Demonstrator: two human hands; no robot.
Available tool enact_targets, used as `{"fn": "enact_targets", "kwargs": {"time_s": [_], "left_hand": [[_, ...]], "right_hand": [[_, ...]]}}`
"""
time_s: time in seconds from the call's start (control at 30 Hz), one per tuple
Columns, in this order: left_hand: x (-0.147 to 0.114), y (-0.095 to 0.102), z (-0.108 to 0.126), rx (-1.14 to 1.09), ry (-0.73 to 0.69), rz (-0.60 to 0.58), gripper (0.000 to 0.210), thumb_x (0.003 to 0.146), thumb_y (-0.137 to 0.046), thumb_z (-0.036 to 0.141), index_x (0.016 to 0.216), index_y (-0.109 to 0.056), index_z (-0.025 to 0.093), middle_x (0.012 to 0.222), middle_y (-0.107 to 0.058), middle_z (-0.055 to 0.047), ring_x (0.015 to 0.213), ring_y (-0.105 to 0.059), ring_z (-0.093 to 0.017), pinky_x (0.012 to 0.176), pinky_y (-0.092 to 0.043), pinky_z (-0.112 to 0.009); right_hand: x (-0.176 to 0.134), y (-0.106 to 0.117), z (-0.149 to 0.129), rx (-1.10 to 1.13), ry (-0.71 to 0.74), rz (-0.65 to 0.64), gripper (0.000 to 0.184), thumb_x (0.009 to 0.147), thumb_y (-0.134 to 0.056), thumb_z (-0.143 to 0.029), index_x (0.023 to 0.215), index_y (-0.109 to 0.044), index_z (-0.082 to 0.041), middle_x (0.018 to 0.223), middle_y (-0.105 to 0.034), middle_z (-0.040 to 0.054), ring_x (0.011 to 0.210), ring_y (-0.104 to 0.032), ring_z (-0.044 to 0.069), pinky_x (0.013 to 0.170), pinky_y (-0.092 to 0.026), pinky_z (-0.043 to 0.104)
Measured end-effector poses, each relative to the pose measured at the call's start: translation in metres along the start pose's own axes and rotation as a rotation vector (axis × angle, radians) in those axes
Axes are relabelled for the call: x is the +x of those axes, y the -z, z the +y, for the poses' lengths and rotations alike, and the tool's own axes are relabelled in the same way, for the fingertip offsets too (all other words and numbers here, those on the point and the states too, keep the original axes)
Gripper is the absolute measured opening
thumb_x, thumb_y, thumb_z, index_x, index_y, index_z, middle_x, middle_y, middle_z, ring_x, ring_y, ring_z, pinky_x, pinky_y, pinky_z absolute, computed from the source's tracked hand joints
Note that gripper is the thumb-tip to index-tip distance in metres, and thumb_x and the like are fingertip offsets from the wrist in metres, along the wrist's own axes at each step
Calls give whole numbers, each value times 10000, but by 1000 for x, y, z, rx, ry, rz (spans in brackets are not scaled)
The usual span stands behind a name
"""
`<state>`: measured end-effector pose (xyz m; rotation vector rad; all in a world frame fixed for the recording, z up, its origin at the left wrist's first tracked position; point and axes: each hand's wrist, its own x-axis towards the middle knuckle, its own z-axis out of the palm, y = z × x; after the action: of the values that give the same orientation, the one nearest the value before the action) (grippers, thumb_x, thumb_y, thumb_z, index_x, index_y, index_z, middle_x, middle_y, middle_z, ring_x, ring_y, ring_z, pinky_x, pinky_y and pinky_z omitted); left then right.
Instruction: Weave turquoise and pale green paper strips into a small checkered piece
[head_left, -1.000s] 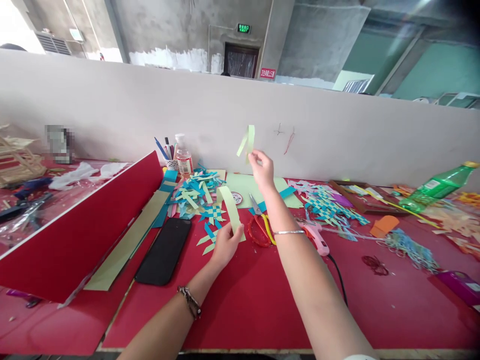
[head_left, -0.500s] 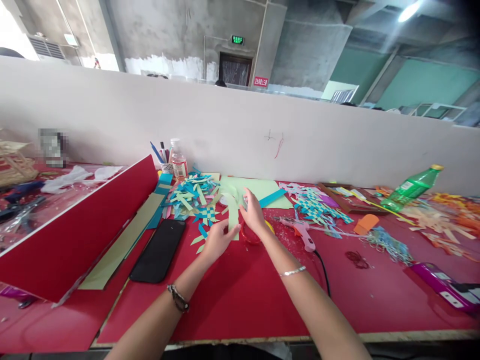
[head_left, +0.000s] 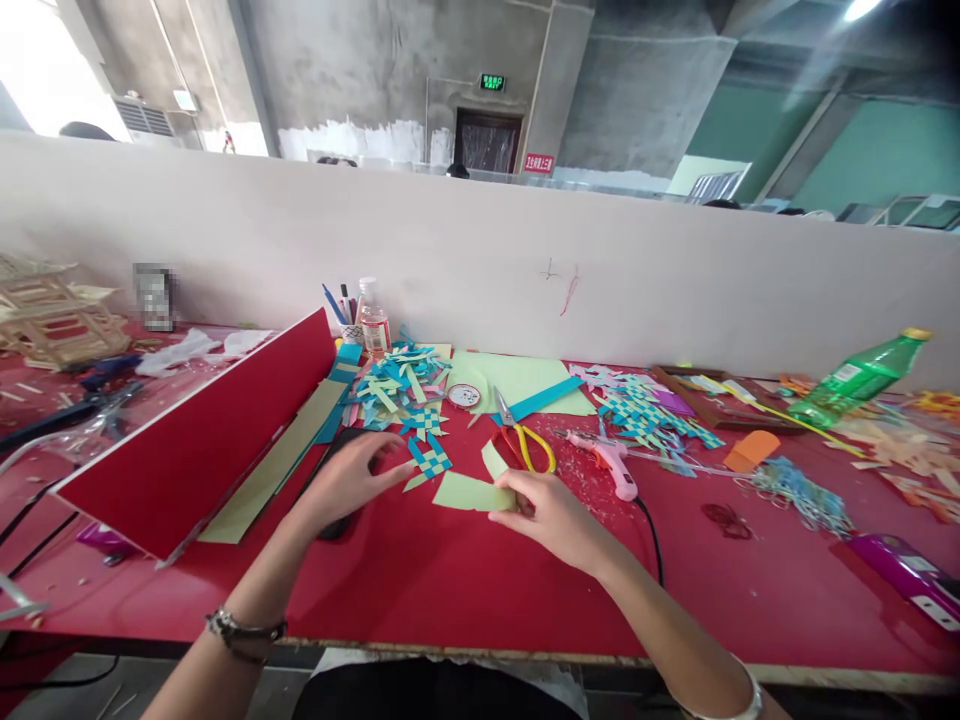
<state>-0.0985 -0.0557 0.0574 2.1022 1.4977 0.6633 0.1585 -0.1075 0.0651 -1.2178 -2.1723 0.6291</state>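
Note:
A curled pale green paper strip (head_left: 471, 493) is pinched between the thumb and fingers of my right hand (head_left: 551, 515), low over the red tabletop. My left hand (head_left: 356, 475) holds nothing; its fingers are apart above the black phone (head_left: 339, 528), which it partly covers. By my left fingertips lies a woven blue and green paper piece (head_left: 430, 460), with another (head_left: 426, 422) behind it. Scissors with red and yellow handles (head_left: 541, 436) rest just beyond my right hand.
A pink glue gun (head_left: 613, 465) with a black cord lies right of the scissors. Paper scraps (head_left: 401, 385) are heaped at the back. A red board (head_left: 217, 430) stands along the left. A green bottle (head_left: 855, 385) leans at the right.
My left hand has let go of the green strip and moved left. My right hand has come nearer with the strip, now turned sideways and curled. The scissors and a round dial are uncovered.

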Motion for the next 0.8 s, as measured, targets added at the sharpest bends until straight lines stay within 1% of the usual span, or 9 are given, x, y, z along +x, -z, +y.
{"fn": "enact_targets", "kwargs": {"time_s": [0.07, 0.13, 0.2, 0.33, 0.43, 0.53, 0.63, 0.73, 0.8], "left_hand": [[4, -5, -21, 373, 219, 161, 592, 610, -554, 454, 1111, -505, 144, 1107, -526, -173, 977, -496, -328, 793, -390, -389], [6, -12, -35, 540, 361, 145, 685, 648, -498, 432, 1236, -358, 110, 1177, -453, -212, 992, -481, -347, 786, -386, -419], [6, -18, -41, 579, 395, 129, 665, 697, -429, 421, 1278, -284, 134, 1199, -425, -209, 1012, -471, -337, 777, -393, -408], [9, -23, -45, 603, 430, 143, 624, 721, -403, 401, 1297, -248, 219, 1210, -404, -190, 1057, -439, -343, 780, -389, -412], [10, -23, -44, 590, 416, 172, 682, 721, -433, 379, 1320, -190, 165, 1189, -409, -211, 1060, -435, -352, 794, -383, -428], [-2, -23, -29, 557, 218, 308, 680, 726, -467, 366, 1301, -220, 98, 1234, -356, -217, 1131, -358, -341, 875, -336, -444], [-29, -30, 7, 373, -109, 384, 491, 778, -435, 356, 1223, -340, 172, 1170, -432, -119, 1103, -387, -246, 904, -342, -382], [-56, -47, 43, 270, -441, 21, 349, 793, -449, 308, 1133, -437, 230, 1132, -473, -60, 1051, -434, -180, 896, -363, -306], [-67, -62, 55, 324, -519, -98, 371, 771, -501, 290, 1135, -440, 249, 1116, -494, -47, 997, -467, -184, 866, -380, -322]], "right_hand": [[-4, 1, 2, -8, -16, 51, 147, 740, -531, -300, 873, -528, -237, 702, -562, -9, 578, -525, 128, 522, -429, 248], [-8, 4, 4, 4, -6, 112, 287, 733, -544, -278, 1012, -481, -249, 846, -586, 17, 696, -574, 141, 624, -474, 265], [-13, 9, 3, -15, 32, 185, 359, 748, -532, -265, 1092, -431, -256, 961, -577, 40, 798, -585, 145, 703, -484, 269], [-27, 18, -8, -250, 148, 392, 278, 809, -438, -199, 1082, -457, -249, 1010, -572, 58, 904, -565, 155, 784, -464, 291], [-39, 13, -14, -522, 247, 456, 285, 821, -387, -109, 1074, -491, -188, 1012, -578, 81, 954, -538, 168, 803, -441, 297], [-48, -6, -9, -783, 310, 454, 279, 793, -389, -35, 1007, -547, -122, 869, -612, 86, 805, -554, 174, 704, -433, 296], [-52, -30, 2, -904, 271, 354, 259, 767, -392, -7, 867, -597, -131, 652, -575, 38, 633, -508, 151, 585, -384, 287], [-52, -49, 9, -922, 264, 256, 219, 757, -419, -23, 766, -596, -151, 615, -534, 21, 601, -472, 144, 547, -343, 285], [-51, -58, 10, -915, 254, 209, 181, 747, -452, -37, 711, -578, -161, 613, -517, 14, 596, -460, 146, 542, -331, 289]]}}
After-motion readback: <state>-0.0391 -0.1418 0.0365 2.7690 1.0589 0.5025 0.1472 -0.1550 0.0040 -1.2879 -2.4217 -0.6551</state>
